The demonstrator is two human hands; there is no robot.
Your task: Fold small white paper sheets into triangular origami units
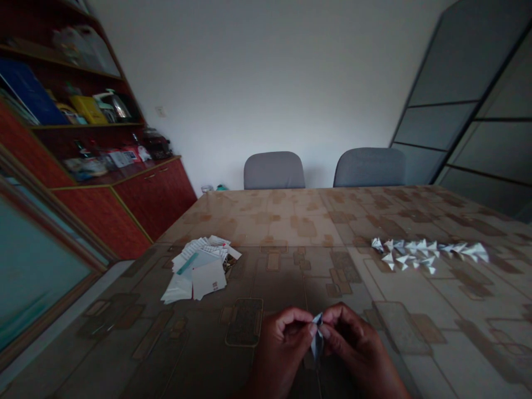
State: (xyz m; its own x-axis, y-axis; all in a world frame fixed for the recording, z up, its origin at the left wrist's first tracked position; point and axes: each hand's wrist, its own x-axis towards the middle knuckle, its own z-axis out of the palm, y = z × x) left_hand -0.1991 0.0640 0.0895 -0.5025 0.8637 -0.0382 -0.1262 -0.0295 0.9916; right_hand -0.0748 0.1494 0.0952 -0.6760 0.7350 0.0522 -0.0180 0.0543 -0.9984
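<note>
Between the fingertips of both hands stands a small folded piece of paper (317, 344), pale and narrow, with a pointed top. My left hand (286, 341) pinches it from the left, thumb against forefinger. From the right, my right hand (349, 338) pinches the same paper near its upper end. The hands are close together above the near edge of the patterned table (199, 343). To the left lies a loose, fanned pile of paper pieces (201, 269), mostly white with some print. Off to the right, several small folded paper shapes (430, 252) with pointed tips sit in rough rows.
Two grey chairs (274, 170) stand behind the far table edge, against a white wall (266, 83). A red-brown cabinet (153, 188) with loaded shelves is at the left. Grey panelled doors (440, 100) rise at the right.
</note>
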